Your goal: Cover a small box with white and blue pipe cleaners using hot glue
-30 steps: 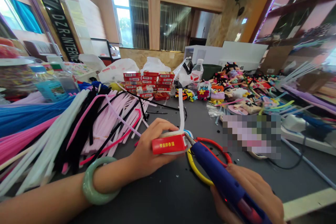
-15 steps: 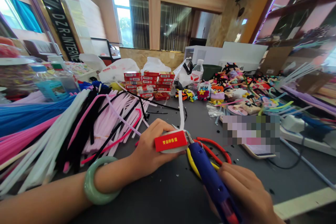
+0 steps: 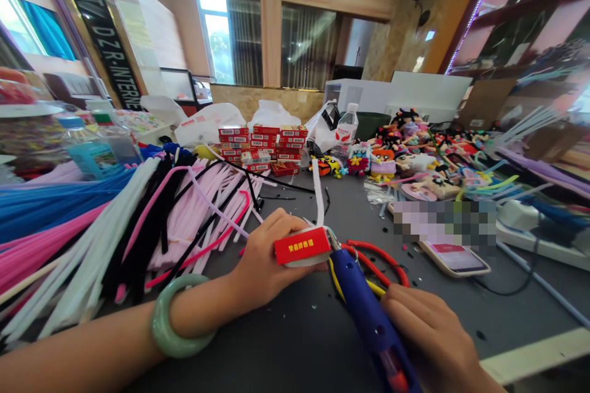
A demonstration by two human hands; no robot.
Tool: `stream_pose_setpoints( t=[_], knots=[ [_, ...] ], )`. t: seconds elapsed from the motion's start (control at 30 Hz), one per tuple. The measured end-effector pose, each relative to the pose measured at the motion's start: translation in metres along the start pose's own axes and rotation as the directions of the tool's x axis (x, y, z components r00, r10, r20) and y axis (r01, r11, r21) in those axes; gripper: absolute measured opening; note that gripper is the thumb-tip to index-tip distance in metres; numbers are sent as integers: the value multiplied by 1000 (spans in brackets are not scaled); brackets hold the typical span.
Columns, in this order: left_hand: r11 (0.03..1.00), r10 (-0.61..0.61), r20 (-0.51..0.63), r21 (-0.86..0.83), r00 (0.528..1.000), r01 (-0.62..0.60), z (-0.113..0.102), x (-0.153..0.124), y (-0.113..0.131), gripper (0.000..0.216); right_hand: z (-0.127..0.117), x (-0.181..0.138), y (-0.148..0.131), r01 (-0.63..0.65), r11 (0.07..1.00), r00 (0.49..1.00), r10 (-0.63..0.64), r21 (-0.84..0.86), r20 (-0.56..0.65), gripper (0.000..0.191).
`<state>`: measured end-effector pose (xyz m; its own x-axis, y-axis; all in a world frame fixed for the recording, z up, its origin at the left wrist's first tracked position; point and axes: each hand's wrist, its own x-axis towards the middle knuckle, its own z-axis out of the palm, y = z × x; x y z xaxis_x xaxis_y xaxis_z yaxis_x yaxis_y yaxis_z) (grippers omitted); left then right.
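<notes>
My left hand (image 3: 267, 264), with a green bangle on the wrist, is closed around a small red box (image 3: 302, 246) with yellow lettering. White material shows along the box's lower edge, and a white pipe cleaner (image 3: 318, 193) stands up behind it. My right hand (image 3: 431, 331) is closed on a blue glue gun (image 3: 369, 313), whose metal nozzle meets the box's right end. Whether the tip touches the box or the pipe cleaner I cannot tell. Behind the glue gun lie red and yellow handles (image 3: 380, 255) of a tool, partly hidden.
Bundles of coloured pipe cleaners (image 3: 83, 252) cover the left side. Stacked red boxes (image 3: 262, 148) stand at the back, beside a plastic bottle (image 3: 346, 126). Fuzzy dolls (image 3: 410, 141) are heaped at back right, with a phone (image 3: 456, 258) and a power strip (image 3: 544, 242) nearer.
Almost nothing differs. The box and glue gun sit very slightly further right in view, still nozzle against box; both hands keep their hold.
</notes>
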<state>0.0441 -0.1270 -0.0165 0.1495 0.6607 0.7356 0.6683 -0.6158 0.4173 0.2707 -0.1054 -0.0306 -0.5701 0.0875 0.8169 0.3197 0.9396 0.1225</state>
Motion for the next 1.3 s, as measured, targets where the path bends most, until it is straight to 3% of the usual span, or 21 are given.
stream_pose_setpoints(
  t=[0.2,0.57,0.87,1.07,1.23,1.3],
  knots=[
    [997,-75,9,-24,997,76,-1,1,-1,27,-2,2,0,11,1000,1000,-11,-1,10,51],
    [991,-112,-25,-80,993,110,0,3,0,24,-3,3,-1,15,1000,999,-15,-4,44,50],
    [988,-154,-49,-30,987,152,0,5,1,26,2,-5,1,-9,1000,998,9,0,57,49],
    [979,-199,-72,-62,977,194,0,5,1,27,1,-8,3,8,1000,999,-8,-5,31,53],
    [959,-268,-69,-113,961,259,0,6,-2,26,7,-18,9,62,997,995,-65,-37,-81,45],
    [955,-278,-68,-128,958,268,0,6,-2,28,4,-20,9,47,998,999,-48,-51,-24,42]
  ],
)
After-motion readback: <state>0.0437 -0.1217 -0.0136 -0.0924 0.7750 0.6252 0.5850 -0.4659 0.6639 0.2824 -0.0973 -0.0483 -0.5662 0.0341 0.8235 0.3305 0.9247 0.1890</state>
